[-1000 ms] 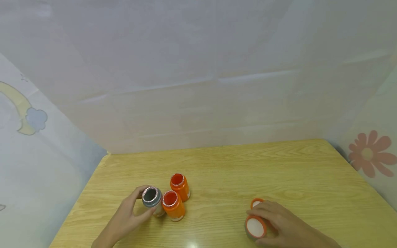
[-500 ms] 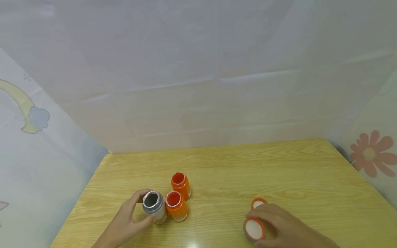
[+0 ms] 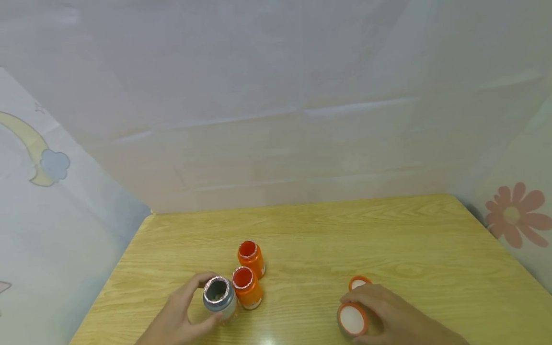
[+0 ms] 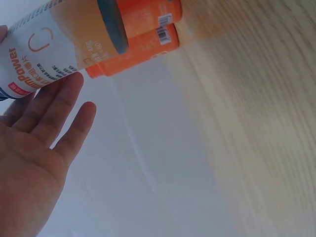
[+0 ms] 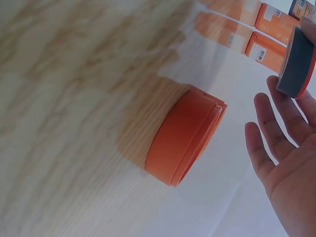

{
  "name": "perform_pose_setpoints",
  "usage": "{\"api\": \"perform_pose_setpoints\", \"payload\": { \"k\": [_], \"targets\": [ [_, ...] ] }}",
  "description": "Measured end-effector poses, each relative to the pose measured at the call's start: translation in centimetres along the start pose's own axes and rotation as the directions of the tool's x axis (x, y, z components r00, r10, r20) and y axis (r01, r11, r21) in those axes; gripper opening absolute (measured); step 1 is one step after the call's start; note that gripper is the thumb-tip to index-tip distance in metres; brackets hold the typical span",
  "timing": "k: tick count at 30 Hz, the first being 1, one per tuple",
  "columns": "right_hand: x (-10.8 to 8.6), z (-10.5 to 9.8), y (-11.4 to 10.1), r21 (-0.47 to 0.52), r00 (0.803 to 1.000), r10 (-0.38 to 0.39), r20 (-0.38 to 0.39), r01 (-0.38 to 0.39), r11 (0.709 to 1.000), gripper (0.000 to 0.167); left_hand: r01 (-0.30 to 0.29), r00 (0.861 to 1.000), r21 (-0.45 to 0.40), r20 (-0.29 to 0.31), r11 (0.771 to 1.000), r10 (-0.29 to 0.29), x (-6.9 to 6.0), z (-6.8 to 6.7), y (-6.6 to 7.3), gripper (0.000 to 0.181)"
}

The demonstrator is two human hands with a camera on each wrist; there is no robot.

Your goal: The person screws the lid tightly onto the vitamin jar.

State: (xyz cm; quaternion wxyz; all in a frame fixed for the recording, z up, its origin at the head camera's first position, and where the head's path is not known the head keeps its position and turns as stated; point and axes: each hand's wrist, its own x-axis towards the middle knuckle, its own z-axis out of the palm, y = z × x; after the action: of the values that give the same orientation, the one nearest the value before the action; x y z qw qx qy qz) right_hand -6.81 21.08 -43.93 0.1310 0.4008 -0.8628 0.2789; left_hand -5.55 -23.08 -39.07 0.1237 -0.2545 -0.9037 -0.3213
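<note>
Indoor tabletop nook, walled on three sides; home or studio, can't tell. Head view: wood-grain table (image 3: 310, 244) at six o'clock, creased pale sheet (image 3: 267, 96) hung at twelve, nursery-style prints on the side walls: yellow moon (image 3: 31, 139) and blue cloud (image 3: 55, 164) at nine, red flower (image 3: 512, 215) at three.

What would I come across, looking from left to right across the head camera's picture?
Yellow moon drawing, blue cloud drawing, left hand, gray jar, nearer orange jar, gray lid with an orange rim, right hand, pink flower drawing.
</note>
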Motion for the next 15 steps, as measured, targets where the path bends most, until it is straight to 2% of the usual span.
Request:
{"api": "perform_pose_setpoints", "payload": {
  "k": [2,5,9,15],
  "targets": [
    [0.0,0.0,-0.1,0.007,1.000,0.015,0.007,-0.015,1.000,0.056,-0.018,1.000,-0.002,0.007,1.000,0.018,0.0,0.0,0.4,0.063],
    [0.0,-0.1,-0.2,0.002,1.000,0.028,0.010,-0.028,1.000,0.055,-0.075,0.997,-0.022,0.013,0.997,0.075,0.3,0.0,1.0,0.063],
    [0.0,-0.2,-0.5,-0.014,0.999,0.035,0.015,-0.035,0.999,0.055,-0.168,0.986,-0.047,0.012,0.985,0.169,0.7,0.3,1.6,0.062],
    [0.1,0.0,-0.4,-0.040,1.000,0.011,-0.004,-0.011,0.999,0.060,-0.158,0.987,-0.052,0.036,0.986,0.159,0.7,1.0,2.5,0.062]
  ]
}}
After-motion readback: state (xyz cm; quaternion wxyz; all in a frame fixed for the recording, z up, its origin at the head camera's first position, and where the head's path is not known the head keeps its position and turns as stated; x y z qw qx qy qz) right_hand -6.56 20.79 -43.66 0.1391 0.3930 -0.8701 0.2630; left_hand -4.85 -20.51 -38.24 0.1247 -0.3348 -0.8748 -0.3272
